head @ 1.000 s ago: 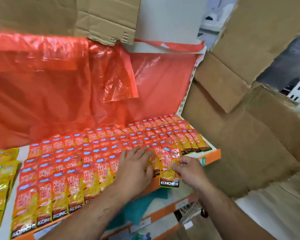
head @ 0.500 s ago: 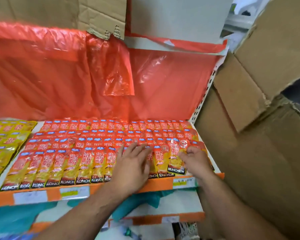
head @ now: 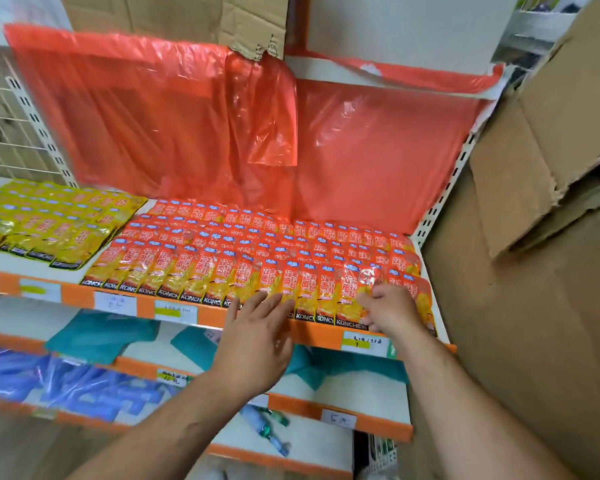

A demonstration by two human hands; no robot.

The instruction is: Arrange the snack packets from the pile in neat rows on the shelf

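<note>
Left hand (head: 257, 341) slid back, right hand (head: 392, 313) still pinching front packet (head: 349, 296)

Red-and-yellow KONCHEW snack packets (head: 222, 268) are lying flat in overlapping rows, filling the white shelf (head: 77, 295) from orange front lip to back, their black bottom bands lining up along that lip.

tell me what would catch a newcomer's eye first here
A carpet of red snack packets lies in overlapping rows across the shelf, with a big red plastic sheet hanging behind. At the front row the left hand rests flat with spread fingers, and the right hand pinches a packet near the right end.
</note>
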